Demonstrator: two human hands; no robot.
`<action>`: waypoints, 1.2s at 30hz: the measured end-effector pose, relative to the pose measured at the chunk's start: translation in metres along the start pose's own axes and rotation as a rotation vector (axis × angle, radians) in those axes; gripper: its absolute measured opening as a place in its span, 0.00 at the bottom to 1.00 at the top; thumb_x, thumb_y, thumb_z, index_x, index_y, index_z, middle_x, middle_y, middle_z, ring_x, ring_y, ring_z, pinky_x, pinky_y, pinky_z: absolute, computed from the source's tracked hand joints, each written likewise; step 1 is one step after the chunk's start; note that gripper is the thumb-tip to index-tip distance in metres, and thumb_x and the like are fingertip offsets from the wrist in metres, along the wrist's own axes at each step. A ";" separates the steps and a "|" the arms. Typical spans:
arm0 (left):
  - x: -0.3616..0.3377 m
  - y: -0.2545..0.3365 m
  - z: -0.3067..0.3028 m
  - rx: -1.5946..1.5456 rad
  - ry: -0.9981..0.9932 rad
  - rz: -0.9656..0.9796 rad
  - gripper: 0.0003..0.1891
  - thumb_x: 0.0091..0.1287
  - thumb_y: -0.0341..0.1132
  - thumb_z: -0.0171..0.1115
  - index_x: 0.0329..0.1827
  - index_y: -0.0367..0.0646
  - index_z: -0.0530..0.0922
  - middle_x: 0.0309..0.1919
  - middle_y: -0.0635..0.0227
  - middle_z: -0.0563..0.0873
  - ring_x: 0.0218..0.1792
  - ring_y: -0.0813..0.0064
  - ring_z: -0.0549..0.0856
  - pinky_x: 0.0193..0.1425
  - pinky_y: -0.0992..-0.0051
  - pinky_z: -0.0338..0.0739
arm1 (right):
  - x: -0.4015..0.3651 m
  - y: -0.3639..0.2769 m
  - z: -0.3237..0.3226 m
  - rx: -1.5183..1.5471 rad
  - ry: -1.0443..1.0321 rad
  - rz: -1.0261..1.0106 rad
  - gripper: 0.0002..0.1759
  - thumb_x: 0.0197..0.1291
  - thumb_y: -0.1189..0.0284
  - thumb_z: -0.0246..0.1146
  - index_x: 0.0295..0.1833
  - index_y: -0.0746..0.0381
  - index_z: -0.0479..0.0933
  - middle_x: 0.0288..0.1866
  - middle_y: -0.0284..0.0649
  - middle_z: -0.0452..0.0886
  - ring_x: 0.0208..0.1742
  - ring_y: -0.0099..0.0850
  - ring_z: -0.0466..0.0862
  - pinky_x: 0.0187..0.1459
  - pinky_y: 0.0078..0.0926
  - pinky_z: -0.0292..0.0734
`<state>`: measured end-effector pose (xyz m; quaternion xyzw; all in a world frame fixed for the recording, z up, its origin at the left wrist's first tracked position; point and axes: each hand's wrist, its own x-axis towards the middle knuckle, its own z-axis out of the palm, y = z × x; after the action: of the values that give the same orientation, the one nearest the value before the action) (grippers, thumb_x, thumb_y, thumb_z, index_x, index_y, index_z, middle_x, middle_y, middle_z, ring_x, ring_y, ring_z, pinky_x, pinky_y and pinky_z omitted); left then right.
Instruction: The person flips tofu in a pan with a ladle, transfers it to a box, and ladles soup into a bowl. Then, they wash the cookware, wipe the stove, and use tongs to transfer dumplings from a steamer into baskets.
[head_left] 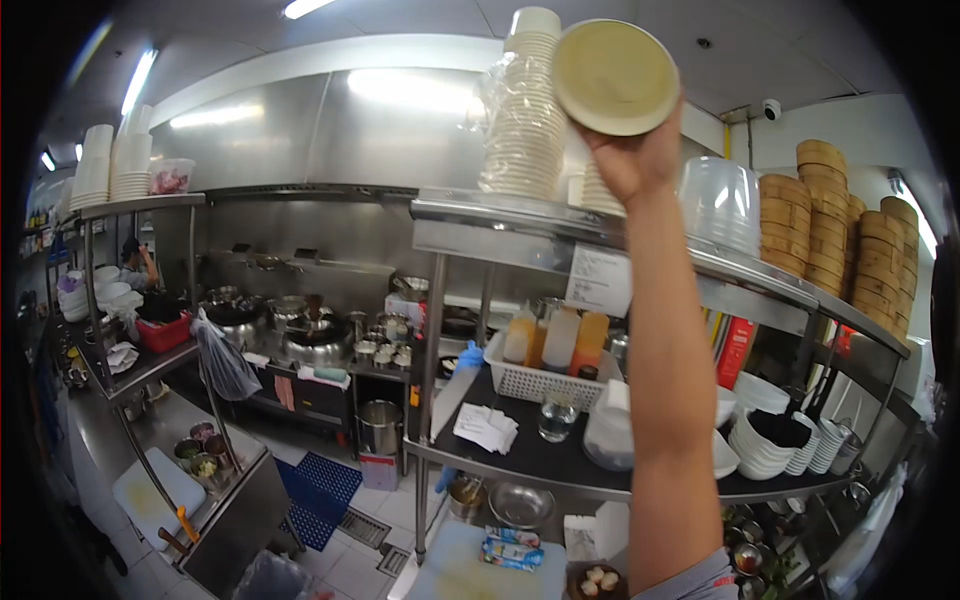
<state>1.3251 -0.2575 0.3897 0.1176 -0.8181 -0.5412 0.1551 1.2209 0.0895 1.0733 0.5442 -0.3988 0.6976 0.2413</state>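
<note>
My right hand (637, 155) is raised high above the upper steel shelf, its fingers closed on a round cream disposable bowl (615, 78). The bowl is tilted with its round face toward me, and part of my grip is hidden behind it. Just left of it rises a tall stack of similar cream bowls (523, 125), partly wrapped in clear plastic. Below my wrist, another short stack of pale containers (600, 192) stands on the shelf, partly covered by my arm. My left hand is out of view.
On the upper shelf (520, 218) are clear plastic tubs (718, 205) and bamboo steamers (825, 215). Below stand a basket of sauce bottles (530, 378), a glass (557, 416) and white bowls (760, 445). Cutting boards (480, 570) and woks (318, 340) are lower and farther back. A person (135, 265) is far left.
</note>
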 end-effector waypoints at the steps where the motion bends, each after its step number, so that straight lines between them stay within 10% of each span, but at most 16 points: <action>1: 0.006 0.034 -0.002 -0.049 0.054 0.126 0.15 0.67 0.34 0.64 0.54 0.37 0.80 0.43 0.59 0.83 0.43 0.69 0.82 0.49 0.69 0.78 | -0.013 0.012 0.005 0.041 -0.009 0.033 0.37 0.68 0.42 0.49 0.69 0.59 0.64 0.67 0.47 0.69 0.67 0.46 0.72 0.69 0.57 0.66; 2: 0.017 0.046 -0.003 -0.239 0.052 0.207 0.22 0.56 0.26 0.67 0.55 0.39 0.76 0.48 0.61 0.82 0.57 0.62 0.78 0.60 0.66 0.73 | -0.028 0.026 0.011 0.093 -0.015 0.062 0.36 0.68 0.42 0.48 0.69 0.58 0.64 0.67 0.47 0.70 0.67 0.46 0.72 0.68 0.58 0.66; 7: 0.017 0.195 -0.036 -0.391 0.081 0.697 0.30 0.59 0.34 0.67 0.65 0.39 0.69 0.65 0.57 0.71 0.64 0.64 0.73 0.63 0.68 0.69 | -0.172 0.079 0.080 0.236 -0.029 0.475 0.42 0.64 0.36 0.49 0.69 0.58 0.66 0.64 0.44 0.72 0.65 0.38 0.74 0.62 0.43 0.73; 13: 0.001 0.197 -0.034 0.004 0.180 1.224 0.62 0.41 0.54 0.82 0.76 0.50 0.50 0.74 0.46 0.57 0.72 0.46 0.63 0.67 0.53 0.67 | -0.412 0.118 0.095 0.559 0.268 1.166 0.38 0.68 0.41 0.48 0.71 0.59 0.64 0.67 0.43 0.73 0.65 0.35 0.76 0.65 0.38 0.73; 19: -0.068 0.092 0.026 0.030 -0.457 1.097 0.60 0.36 0.47 0.84 0.74 0.48 0.56 0.71 0.51 0.65 0.70 0.49 0.66 0.70 0.50 0.63 | -0.633 0.097 0.079 0.696 0.616 1.694 0.40 0.66 0.35 0.43 0.68 0.57 0.67 0.62 0.39 0.76 0.59 0.36 0.78 0.55 0.41 0.76; 24: -0.148 0.011 0.110 -0.138 -0.625 0.565 0.62 0.34 0.41 0.86 0.75 0.45 0.55 0.67 0.52 0.69 0.66 0.51 0.71 0.69 0.55 0.66 | -0.742 0.027 0.064 0.540 0.667 1.939 0.42 0.66 0.33 0.39 0.65 0.57 0.69 0.57 0.43 0.78 0.55 0.39 0.80 0.51 0.37 0.78; 27: -0.172 0.019 0.141 -0.161 -0.622 0.268 0.66 0.32 0.38 0.87 0.76 0.42 0.51 0.64 0.52 0.72 0.63 0.53 0.74 0.68 0.61 0.70 | -0.801 -0.002 0.036 -0.130 0.841 1.994 0.33 0.69 0.39 0.41 0.66 0.51 0.68 0.58 0.43 0.77 0.53 0.35 0.80 0.50 0.36 0.76; 36: -0.171 0.011 0.174 -0.088 -0.461 0.138 0.67 0.33 0.39 0.87 0.76 0.40 0.47 0.64 0.50 0.70 0.66 0.56 0.72 0.68 0.62 0.70 | -0.744 0.015 -0.142 -0.740 0.321 1.233 0.12 0.69 0.72 0.57 0.53 0.66 0.76 0.39 0.38 0.84 0.39 0.22 0.82 0.43 0.20 0.77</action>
<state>1.4165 -0.0443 0.3144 -0.0719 -0.8136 -0.5769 0.0060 1.3458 0.2702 0.3481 -0.0049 -0.8013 0.5976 0.0283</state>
